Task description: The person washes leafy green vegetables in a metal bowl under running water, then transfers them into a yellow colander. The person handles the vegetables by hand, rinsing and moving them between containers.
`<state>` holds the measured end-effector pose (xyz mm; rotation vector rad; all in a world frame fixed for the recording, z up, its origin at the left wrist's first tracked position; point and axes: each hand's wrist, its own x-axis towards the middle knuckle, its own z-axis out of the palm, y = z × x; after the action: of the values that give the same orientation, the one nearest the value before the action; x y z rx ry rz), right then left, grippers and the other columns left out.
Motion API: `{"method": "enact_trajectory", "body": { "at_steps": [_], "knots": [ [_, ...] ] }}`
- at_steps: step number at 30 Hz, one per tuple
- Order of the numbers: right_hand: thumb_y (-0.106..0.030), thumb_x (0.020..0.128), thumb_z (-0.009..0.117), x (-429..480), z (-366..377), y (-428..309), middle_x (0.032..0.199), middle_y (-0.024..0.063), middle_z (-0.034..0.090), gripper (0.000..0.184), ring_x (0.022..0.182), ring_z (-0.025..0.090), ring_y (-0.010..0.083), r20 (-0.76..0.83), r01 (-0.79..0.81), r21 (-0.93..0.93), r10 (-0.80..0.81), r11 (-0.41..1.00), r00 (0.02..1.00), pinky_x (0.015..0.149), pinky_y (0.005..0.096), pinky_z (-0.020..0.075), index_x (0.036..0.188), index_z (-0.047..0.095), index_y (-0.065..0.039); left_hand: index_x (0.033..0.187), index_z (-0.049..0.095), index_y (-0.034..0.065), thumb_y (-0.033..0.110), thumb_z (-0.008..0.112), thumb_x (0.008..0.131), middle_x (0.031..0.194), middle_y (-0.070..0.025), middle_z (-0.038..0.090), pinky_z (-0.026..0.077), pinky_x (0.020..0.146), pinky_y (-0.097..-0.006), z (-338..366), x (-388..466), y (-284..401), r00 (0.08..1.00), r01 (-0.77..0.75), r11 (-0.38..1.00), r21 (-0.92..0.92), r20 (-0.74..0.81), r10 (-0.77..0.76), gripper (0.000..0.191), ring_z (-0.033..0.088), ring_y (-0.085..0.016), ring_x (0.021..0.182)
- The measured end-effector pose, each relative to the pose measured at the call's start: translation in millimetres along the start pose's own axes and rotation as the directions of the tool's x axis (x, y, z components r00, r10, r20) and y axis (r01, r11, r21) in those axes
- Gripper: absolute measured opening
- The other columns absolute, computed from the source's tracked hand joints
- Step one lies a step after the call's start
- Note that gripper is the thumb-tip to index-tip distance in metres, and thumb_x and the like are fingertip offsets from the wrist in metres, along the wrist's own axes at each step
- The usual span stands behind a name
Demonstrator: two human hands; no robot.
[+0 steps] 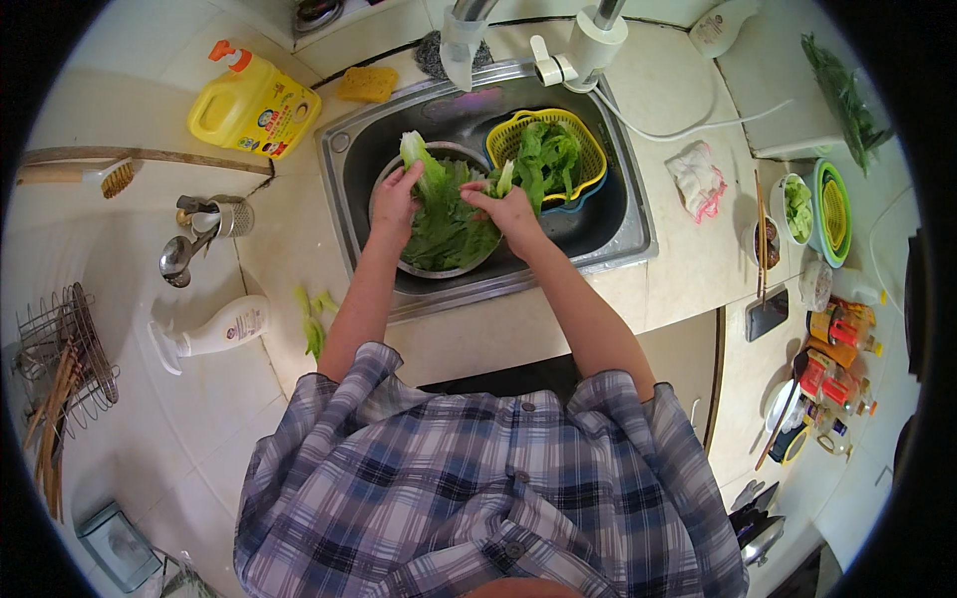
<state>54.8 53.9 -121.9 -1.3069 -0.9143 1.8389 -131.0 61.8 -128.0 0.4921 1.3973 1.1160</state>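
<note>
My left hand (pixel 396 198) grips a leafy lettuce head (pixel 416 153) near its pale stem end, over a round metal basin (pixel 381 168) in the sink. More green leaves (pixel 448 239) fill the basin. My right hand (pixel 508 209) pinches a smaller lettuce leaf (pixel 506 178) by its pale base, just right of the left hand. Beside the basin, a yellow plastic colander (pixel 591 142) holds loose green leaves (pixel 549 153) and sits in a blue container (pixel 579 203).
The stainless sink (pixel 639 224) has a white faucet (pixel 557 69) behind it. Left are a yellow detergent jug (pixel 250 108), a sponge (pixel 367 84), a spray bottle (pixel 228 327) and leaf scraps (pixel 312 321). A cloth (pixel 697 179), bowls (pixel 797 209), chopsticks (pixel 760 239) and a phone (pixel 767 315) lie right.
</note>
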Motion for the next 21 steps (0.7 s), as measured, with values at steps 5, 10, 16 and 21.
{"method": "enact_trajectory", "body": {
  "at_steps": [5,10,16,21],
  "knots": [
    [-0.025,0.079,0.070,-1.4,-10.8,-22.3,0.085,0.0024,0.064,0.030,0.073,0.057,0.0093,0.015,0.029,-0.116,-0.028,0.993,1.000,0.061,0.0252,0.0464,0.095,0.066,0.000,0.106,0.059,0.0038,0.025,0.063,0.086,0.095,-0.0038,0.063,0.048,0.070,-0.0253,11.6,-3.3,24.9,0.994,-0.003,0.999,-0.048,0.111,0.008,0.029,0.062,-0.012,0.083],
    [-0.037,0.076,0.070,3.1,-0.1,-42.5,0.071,0.0090,0.063,0.040,0.064,0.059,0.0203,0.223,0.258,-0.456,-0.172,0.852,0.960,0.062,0.0349,0.0467,0.086,0.065,0.001,0.096,0.064,0.0046,0.024,0.066,0.083,0.079,0.0004,0.063,0.040,0.053,-0.0220,32.8,-3.0,28.3,0.994,-0.057,0.998,0.014,0.095,0.056,0.024,0.056,-0.006,0.067],
    [-0.036,0.080,0.067,5.1,-5.4,-17.1,0.068,0.0168,0.060,0.038,0.063,0.058,0.0228,0.142,0.303,-0.545,-0.270,0.782,0.952,0.062,0.0375,0.0457,0.079,0.063,0.001,0.086,0.061,0.0054,0.024,0.066,0.083,0.072,0.0025,0.055,0.036,0.049,-0.0243,41.5,13.4,16.2,0.998,0.027,1.000,0.011,0.047,-0.028,0.019,0.047,-0.008,0.056],
    [-0.034,0.082,0.067,-10.3,-10.7,9.0,0.065,0.0086,0.056,0.036,0.060,0.050,0.0150,-0.063,0.377,-0.460,-0.453,0.804,0.889,0.058,0.0314,0.0426,0.083,0.062,0.002,0.086,0.060,0.0069,0.029,0.066,0.083,0.067,0.0022,0.050,0.031,0.047,-0.0265,24.3,32.7,-11.3,0.949,0.120,0.969,-0.217,-0.262,-0.176,0.023,0.040,-0.012,0.051]
  ]
}}
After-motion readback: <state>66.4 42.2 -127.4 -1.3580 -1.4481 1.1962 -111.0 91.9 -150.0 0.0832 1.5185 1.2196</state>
